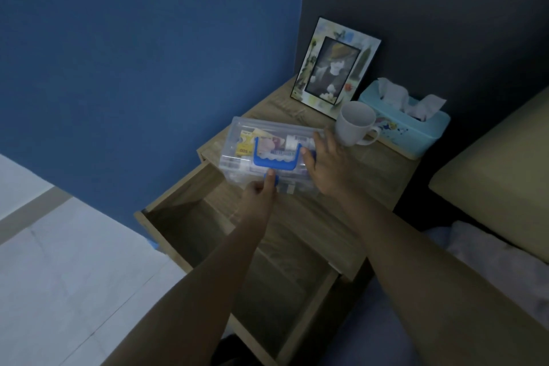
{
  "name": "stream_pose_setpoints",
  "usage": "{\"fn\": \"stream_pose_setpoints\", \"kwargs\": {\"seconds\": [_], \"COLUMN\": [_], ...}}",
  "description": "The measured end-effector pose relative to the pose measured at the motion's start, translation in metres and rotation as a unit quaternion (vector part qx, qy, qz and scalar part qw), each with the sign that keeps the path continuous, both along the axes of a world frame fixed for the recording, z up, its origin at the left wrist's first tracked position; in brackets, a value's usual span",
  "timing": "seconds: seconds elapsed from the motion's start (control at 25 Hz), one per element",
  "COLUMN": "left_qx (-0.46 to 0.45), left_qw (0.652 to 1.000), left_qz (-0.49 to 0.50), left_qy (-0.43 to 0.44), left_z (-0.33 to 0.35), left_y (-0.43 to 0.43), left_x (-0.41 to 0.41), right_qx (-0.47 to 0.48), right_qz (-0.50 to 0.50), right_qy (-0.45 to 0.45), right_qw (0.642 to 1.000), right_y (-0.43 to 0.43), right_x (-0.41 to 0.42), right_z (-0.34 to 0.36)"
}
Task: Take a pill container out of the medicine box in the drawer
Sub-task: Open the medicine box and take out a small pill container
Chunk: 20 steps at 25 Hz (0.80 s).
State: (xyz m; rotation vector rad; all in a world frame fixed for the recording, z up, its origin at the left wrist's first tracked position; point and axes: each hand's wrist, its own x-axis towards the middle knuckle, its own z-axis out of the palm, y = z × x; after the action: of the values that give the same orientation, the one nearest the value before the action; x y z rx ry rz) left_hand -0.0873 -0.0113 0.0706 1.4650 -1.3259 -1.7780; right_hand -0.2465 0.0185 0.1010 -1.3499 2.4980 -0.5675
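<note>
Medicine box: clear plastic, blue handle, packets inside; on counter edge above open drawer; left hand pinching blue front latch, right hand spread open against right end.

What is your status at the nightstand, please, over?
Left hand thumb on medicine box front latch; right hand steadying its right end. Box on nightstand top, lid shut, drawer open. White mug close behind right hand.

We're seeing the clear medicine box, blue handle and lid shut, sitting on the nightstand's front edge, overhanging the open, wooden drawer. Packets showing inside; we're not making out a pill container.
</note>
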Motion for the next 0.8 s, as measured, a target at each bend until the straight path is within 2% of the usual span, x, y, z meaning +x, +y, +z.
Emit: {"fn": "stream_pose_setpoints", "kwargs": {"seconds": [0.2, 0.32, 0.64, 0.72, 0.8], "left_qx": [-0.005, 0.016, -0.025, -0.029, -0.038], "left_qw": [0.998, 0.998, 0.999, 0.999, 0.992], "left_qz": [-0.025, -0.005, -0.040, -0.004, 0.113], "left_qy": [0.049, 0.058, -0.016, -0.033, -0.045], "left_z": [-0.006, 0.001, -0.004, -0.006, -0.001], "left_y": [-0.007, -0.008, -0.009, -0.007, -0.009], "left_x": [0.012, 0.010, 0.020, 0.025, 0.033], "right_qx": [-0.003, -0.002, -0.012, -0.011, 0.032], "right_qz": [0.001, 0.000, 0.004, 0.013, 0.038], "right_qy": [0.017, 0.017, -0.013, -0.012, 0.014], "right_qw": [1.000, 1.000, 1.000, 1.000, 0.999], "right_y": [-0.001, -0.001, -0.001, 0.000, 0.003], "right_x": [0.001, 0.001, -0.002, -0.003, -0.007], "right_z": [0.000, 0.001, -0.002, -0.002, 0.000]}}
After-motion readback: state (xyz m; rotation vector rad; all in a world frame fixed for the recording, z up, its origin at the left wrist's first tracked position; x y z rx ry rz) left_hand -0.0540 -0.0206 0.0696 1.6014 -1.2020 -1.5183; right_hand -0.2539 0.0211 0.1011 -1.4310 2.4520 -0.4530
